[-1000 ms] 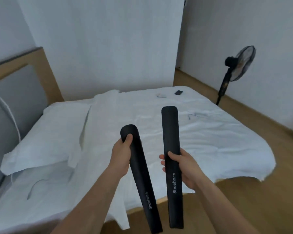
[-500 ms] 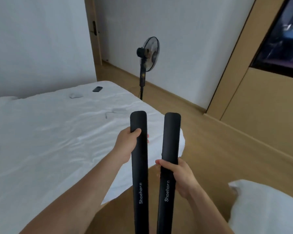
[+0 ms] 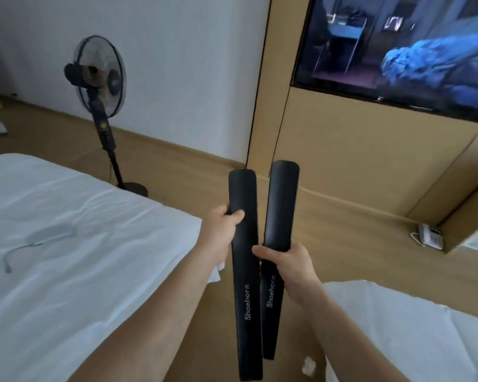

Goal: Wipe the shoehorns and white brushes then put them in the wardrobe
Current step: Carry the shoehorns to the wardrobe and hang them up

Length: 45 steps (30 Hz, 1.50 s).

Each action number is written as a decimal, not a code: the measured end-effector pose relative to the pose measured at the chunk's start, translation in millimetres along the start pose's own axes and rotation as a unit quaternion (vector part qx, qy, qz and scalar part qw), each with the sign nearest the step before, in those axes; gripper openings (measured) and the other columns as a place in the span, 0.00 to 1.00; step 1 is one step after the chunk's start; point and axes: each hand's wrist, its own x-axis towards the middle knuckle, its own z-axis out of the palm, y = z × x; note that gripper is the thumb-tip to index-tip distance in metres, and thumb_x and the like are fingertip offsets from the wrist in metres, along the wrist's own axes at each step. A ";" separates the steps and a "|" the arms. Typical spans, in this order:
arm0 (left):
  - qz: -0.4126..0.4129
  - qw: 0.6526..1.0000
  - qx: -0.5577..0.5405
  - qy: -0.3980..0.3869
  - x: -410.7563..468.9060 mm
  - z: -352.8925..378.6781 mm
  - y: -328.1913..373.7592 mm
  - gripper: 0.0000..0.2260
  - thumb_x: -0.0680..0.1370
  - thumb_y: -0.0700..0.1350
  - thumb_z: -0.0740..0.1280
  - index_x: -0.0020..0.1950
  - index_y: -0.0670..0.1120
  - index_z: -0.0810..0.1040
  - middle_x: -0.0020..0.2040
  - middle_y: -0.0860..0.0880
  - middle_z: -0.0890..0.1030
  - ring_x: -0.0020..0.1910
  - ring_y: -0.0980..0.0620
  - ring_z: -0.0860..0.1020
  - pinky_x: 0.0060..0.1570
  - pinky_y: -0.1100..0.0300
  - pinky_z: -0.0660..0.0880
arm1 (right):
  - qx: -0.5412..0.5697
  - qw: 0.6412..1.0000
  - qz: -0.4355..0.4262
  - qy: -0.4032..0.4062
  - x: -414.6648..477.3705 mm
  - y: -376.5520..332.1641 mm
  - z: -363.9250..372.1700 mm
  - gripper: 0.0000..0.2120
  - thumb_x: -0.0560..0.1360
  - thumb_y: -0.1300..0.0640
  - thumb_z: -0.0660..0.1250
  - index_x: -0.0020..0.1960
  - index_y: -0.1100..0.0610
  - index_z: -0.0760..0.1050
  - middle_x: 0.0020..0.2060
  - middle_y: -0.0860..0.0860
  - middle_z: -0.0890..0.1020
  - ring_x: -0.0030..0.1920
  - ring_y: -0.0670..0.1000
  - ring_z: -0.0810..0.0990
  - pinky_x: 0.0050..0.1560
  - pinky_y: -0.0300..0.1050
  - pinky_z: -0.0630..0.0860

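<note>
Head view: two bare forearms reached forward over the wooden floor, each carrying one black shoehorn.
left hand [image 3: 222, 230]: right of the fan [image 3: 100, 78] and nearer the camera; fingers wrapped round the upper part of the left shoehorn [image 3: 246, 285], thumb laid across its front face.
left shoehorn: long and near upright; rounded top end above the hand, the longer part with white "Shoehorn" lettering running down below it toward the camera.
right hand [image 3: 290, 264]: farther right of the fan than the left hand and lower in the frame; it gripped the right shoehorn [image 3: 280, 205] round its middle.
right shoehorn: just beside the left shoehorn on the side away from the fan; top end a little higher, lower end partly hidden behind its neighbour. Whether the two touched could not be told.
fan: black, standing on the floor before a white wall.
bed [image 3: 66, 271]: white-sheeted, below the fan and nearer the camera; a thin cable [image 3: 33, 244] lay on it.
screen [image 3: 398, 51]: dark, mounted on a wooden panel well right of the fan.
white bedding [image 3: 398, 326]: far right of the fan, lowest in the frame.
</note>
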 end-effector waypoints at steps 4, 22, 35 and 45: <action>0.002 0.992 0.010 -0.126 85.6 22.9 32.7 0.07 0.77 0.45 0.66 0.54 0.47 0.78 0.51 0.46 0.83 0.50 0.47 0.81 0.50 0.53 0.77 | 0.024 0.996 -0.039 0.076 87.3 -52.4 -6.0 0.10 0.66 0.63 0.76 0.45 0.62 0.79 0.38 0.55 0.85 0.36 0.52 0.85 0.33 0.41 0.80; 0.051 0.995 0.083 0.035 453.8 52.7 104.6 0.09 0.78 0.39 0.62 0.55 0.46 0.77 0.50 0.47 0.82 0.49 0.50 0.79 0.46 0.59 0.74 | 0.165 0.983 -0.042 -0.074 519.1 -180.9 13.6 0.10 0.78 0.65 0.59 0.60 0.61 0.70 0.43 0.60 0.80 0.42 0.59 0.82 0.51 0.63 0.78; 0.075 0.983 0.064 0.157 727.5 23.8 172.2 0.07 0.79 0.39 0.63 0.48 0.49 0.79 0.42 0.53 0.84 0.43 0.56 0.82 0.51 0.55 0.77 | 0.070 0.981 -0.045 -0.177 815.0 -284.5 98.0 0.14 0.79 0.66 0.58 0.57 0.50 0.72 0.45 0.57 0.83 0.46 0.58 0.83 0.45 0.56 0.79; 0.122 0.968 0.087 0.202 977.1 -88.1 213.8 0.09 0.80 0.46 0.61 0.57 0.49 0.77 0.48 0.53 0.83 0.46 0.58 0.81 0.48 0.61 0.77 | -0.019 0.984 -0.078 -0.161 1041.4 -354.3 250.6 0.09 0.79 0.54 0.60 0.56 0.55 0.74 0.47 0.56 0.84 0.48 0.59 0.83 0.52 0.61 0.79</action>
